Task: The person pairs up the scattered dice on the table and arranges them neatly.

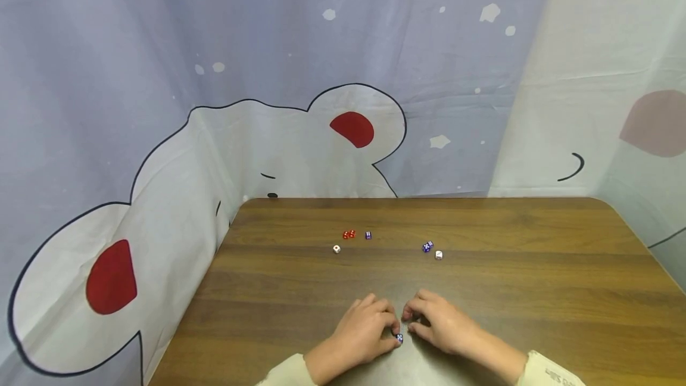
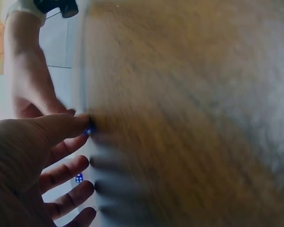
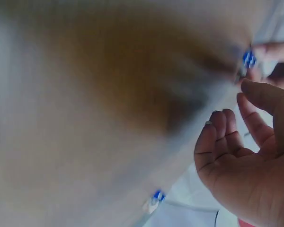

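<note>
Brown wood-grain tabletop (image 1: pixel 557 296) lies beneath both hands. Nearest, the left hand (image 1: pixel 365 331) pinches a blue die (image 1: pixel 399 338) between thumb and forefinger. Just beside it, the right hand (image 1: pixel 442 323) is loosely curved and unclenched — thumb and fingertips apart, grasping nothing visible. Well beyond, toward the far edge, sits a white die (image 1: pixel 439 255) with two blue dice (image 1: pixel 426 248) next to it. Nearer the far left corner are another white die (image 1: pixel 336 249), then two red dice (image 1: pixel 352 233) and a lone blue die (image 1: pixel 368 235) — behind the far edge, a printed curtain (image 1: pixel 257 46).
</note>
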Demonstrator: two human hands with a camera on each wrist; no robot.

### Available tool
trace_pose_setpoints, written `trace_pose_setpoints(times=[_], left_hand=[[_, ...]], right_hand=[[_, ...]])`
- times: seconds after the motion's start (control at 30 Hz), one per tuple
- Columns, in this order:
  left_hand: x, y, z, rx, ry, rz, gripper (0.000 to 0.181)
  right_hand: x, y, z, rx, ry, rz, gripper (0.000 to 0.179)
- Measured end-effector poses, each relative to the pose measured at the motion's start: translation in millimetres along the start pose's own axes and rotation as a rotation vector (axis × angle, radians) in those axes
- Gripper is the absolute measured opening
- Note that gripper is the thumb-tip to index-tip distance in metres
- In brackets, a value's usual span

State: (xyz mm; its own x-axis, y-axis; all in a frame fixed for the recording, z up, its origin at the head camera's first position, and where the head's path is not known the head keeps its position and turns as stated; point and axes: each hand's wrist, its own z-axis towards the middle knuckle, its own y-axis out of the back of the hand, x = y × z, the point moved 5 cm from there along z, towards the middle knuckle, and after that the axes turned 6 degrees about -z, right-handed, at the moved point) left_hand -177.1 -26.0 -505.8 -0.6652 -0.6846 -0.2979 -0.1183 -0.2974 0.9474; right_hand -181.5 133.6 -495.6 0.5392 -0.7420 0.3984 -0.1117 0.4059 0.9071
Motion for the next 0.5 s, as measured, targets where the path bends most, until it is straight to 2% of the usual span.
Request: trace_pose_setpoints(times=[0.23,0.37,0.5], left_hand=[[2.4,2.7,-3.1,-0.009,-0.021,0.003,0.017],[3.4,3.4,-3.2,0.01,-0.007,-0.01,0.016],[2.9,3.9,-3.2,0.023,-0.001,-0.01,0.014]], right_hand=[[-43.6,35.0,24.4,-0.112,-0.053,-0.092,0.021],[-74.6,48.4,39.7,-0.154,-0.078,-0.072,0.022],[-100.1,57.2,52.3,-0.16,-0.116,-0.038,0.022]])
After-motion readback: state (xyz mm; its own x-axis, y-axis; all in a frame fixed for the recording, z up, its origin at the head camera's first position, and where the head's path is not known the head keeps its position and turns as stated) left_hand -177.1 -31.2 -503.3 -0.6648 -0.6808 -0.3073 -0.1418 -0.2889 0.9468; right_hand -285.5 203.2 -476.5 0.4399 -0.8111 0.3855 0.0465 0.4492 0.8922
